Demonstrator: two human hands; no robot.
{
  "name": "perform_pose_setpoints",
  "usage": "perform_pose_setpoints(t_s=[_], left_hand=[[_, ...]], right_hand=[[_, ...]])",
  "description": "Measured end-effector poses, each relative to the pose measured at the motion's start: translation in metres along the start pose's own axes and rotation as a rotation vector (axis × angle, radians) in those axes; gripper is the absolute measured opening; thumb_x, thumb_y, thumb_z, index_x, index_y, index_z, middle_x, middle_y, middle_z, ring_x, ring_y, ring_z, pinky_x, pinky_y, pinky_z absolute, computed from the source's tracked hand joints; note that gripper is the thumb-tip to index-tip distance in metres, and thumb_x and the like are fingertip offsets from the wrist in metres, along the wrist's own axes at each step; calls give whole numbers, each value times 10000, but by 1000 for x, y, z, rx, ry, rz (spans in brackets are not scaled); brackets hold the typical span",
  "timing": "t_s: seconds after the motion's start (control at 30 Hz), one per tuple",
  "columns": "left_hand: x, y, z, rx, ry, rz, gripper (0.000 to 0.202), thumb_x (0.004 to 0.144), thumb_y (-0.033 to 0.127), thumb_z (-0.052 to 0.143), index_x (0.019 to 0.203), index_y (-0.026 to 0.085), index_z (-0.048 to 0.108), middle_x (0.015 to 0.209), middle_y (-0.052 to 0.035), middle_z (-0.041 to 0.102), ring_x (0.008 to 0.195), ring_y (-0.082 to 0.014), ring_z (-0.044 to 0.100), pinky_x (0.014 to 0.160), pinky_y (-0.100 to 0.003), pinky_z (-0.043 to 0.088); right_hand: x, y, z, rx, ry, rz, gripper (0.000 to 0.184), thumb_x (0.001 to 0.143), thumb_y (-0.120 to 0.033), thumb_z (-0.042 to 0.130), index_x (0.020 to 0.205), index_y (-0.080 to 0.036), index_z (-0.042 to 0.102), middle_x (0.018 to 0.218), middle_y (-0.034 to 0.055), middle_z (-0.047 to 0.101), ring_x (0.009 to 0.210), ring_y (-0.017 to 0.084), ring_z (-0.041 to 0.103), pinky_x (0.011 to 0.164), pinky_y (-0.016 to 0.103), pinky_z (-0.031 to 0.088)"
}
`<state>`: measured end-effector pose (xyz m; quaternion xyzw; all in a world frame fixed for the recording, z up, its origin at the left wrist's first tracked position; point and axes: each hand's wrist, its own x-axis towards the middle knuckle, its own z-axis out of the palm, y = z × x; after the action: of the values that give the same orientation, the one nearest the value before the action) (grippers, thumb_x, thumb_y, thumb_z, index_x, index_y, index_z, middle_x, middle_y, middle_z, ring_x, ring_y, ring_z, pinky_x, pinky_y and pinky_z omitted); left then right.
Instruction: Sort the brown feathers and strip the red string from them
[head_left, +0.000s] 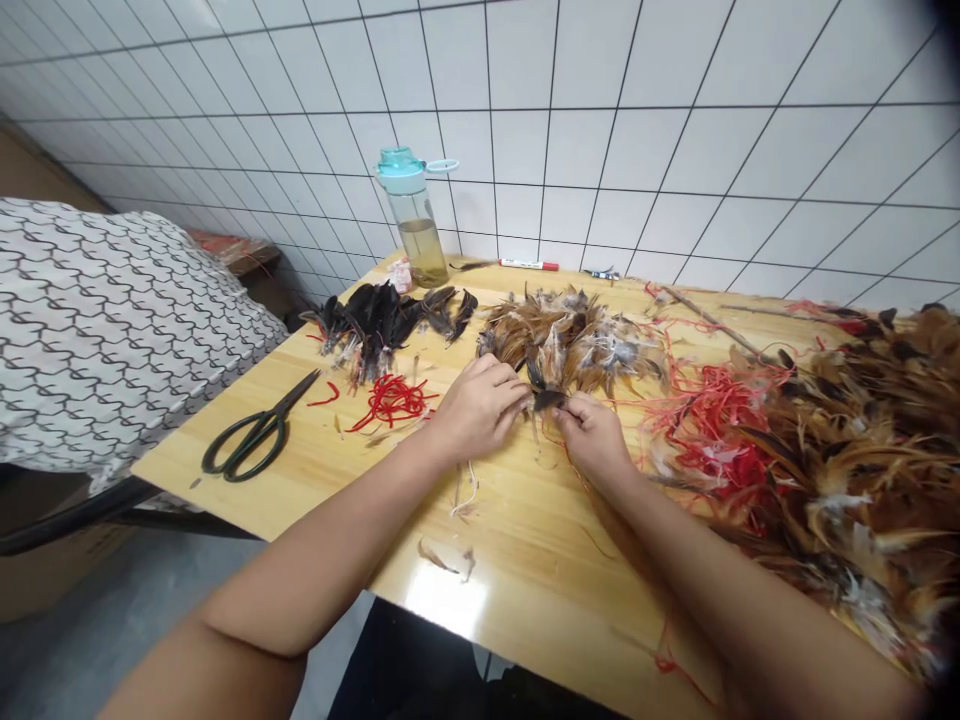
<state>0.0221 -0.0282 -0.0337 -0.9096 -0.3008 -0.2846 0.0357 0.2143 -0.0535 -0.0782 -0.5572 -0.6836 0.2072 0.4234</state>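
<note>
A small dark feather (550,399) spans the gap between my hands over the wooden table. My left hand (484,405) is closed, with its curled fingertips at the feather's left end. At the other end, thumb and forefinger of my right hand (596,435) pinch it. Just beyond lies a heap of brown and pale feathers (570,335). A bundle of black feathers (375,320) rests further left, with red string pieces (394,402) in front of it. Scissors (259,430) with dark handles lie near the left edge.
On the right, a large brown feather pile (862,450) adjoins tangled red string (720,420). A water bottle (416,225) stands at the back left; a red-capped marker (529,265) lies by the tiled wall. Patterned cloth (127,330) covers something left of the table (525,600).
</note>
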Motion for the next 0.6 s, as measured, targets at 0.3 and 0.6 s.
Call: perform_pose_setpoints(t_s=[0.3, 0.6], left_hand=[[0, 4, -4, -41, 86, -42, 181, 904, 166, 477, 931, 170, 656, 904, -78, 640, 881, -183, 536, 820, -353, 444], [8, 41, -49, -524, 181, -217, 167, 917, 314, 507, 972, 223, 636, 931, -66, 651, 929, -186, 591, 830, -382, 502]], right_hand=[[1, -2, 2, 189, -129, 33, 138, 749, -234, 575, 633, -198, 640, 667, 11, 616, 682, 148, 556, 668, 270, 419], [12, 10, -11, 494, 72, 311, 379, 743, -539, 629, 720, -161, 624, 583, -16, 532, 545, 104, 428, 537, 244, 361]])
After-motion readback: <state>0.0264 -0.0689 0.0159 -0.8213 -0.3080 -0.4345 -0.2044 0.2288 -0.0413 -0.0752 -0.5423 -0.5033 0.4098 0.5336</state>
